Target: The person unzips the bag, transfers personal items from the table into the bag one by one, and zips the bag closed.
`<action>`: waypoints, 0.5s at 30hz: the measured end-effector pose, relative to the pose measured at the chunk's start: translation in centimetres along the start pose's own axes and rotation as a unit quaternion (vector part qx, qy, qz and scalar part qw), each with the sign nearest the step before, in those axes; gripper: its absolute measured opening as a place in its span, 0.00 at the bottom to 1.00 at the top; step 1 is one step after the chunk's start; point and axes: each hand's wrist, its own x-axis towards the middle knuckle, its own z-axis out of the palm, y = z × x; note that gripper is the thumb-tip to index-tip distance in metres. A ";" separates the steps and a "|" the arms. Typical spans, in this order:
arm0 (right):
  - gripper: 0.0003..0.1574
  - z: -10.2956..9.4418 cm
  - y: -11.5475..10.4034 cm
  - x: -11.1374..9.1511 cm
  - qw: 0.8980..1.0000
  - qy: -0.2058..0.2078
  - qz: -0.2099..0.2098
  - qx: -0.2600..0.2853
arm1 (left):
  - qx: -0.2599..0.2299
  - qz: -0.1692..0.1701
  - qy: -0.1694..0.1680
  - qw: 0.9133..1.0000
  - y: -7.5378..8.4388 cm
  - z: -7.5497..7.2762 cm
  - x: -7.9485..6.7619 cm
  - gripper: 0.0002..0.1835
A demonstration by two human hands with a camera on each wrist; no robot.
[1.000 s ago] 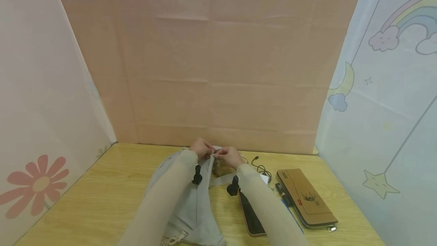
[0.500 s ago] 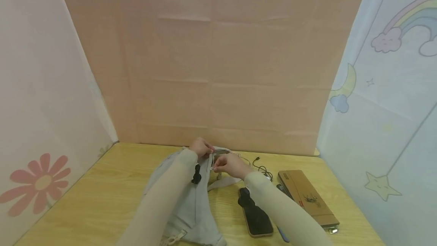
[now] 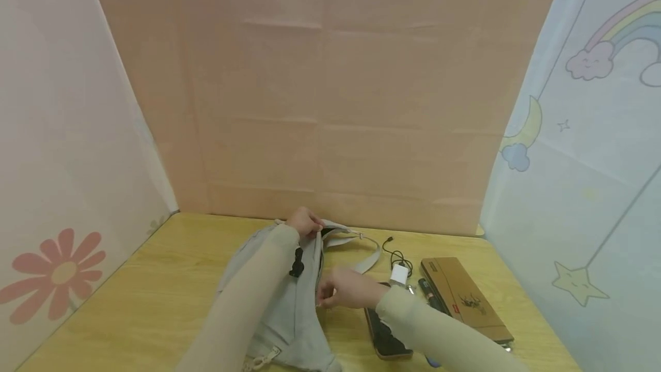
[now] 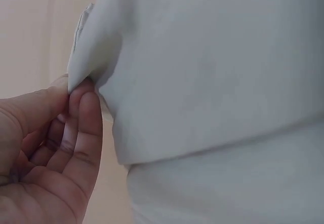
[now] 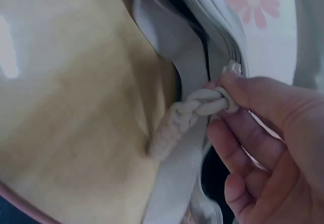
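A light grey fabric bag [image 3: 289, 317] lies on the table in front of me, its zipped side facing right. At its far end my left hand [image 3: 303, 223] pinches the fabric; in the left wrist view the thumb and fingers [image 4: 90, 115] hold a fold of the bag [image 4: 212, 92]. My right hand [image 3: 348, 289] is lower along the zipped edge. In the right wrist view its thumb and forefinger pinch a braided cord zipper pull [image 5: 200, 105] by its looped end at the slider. A dark gap shows in the bag's opening [image 5: 215, 178].
Right of the bag lie a phone [image 3: 387, 340], partly under my right forearm, a white charger plug [image 3: 399, 274] and a black cable [image 3: 393, 254]. Beyond them are a dark marker [image 3: 427, 290] and a brown zipped case [image 3: 465, 297]. A bag strap [image 3: 369, 260] loops out at the far end.
My right hand has moved from beside the left hand towards me along the bag's edge, with the zipper pull. The opening near the left hand has widened. The left hand stays in place.
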 end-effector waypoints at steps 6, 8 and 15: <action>0.06 1.4 -1.4 -1.4 0.994 -0.074 -0.074 -0.039 | 0.002 0.004 0.005 1.000 -0.5 -0.1 0.4 0.06; 0.06 1.6 -1.6 -1.9 0.991 -0.092 -0.088 -0.046 | 0.005 0.003 0.011 1.000 -0.6 -0.2 0.4 0.06; 0.06 1.3 -1.1 -2.8 0.987 -0.120 -0.096 -0.044 | -0.001 -0.010 0.020 1.000 -0.5 -0.4 0.1 0.05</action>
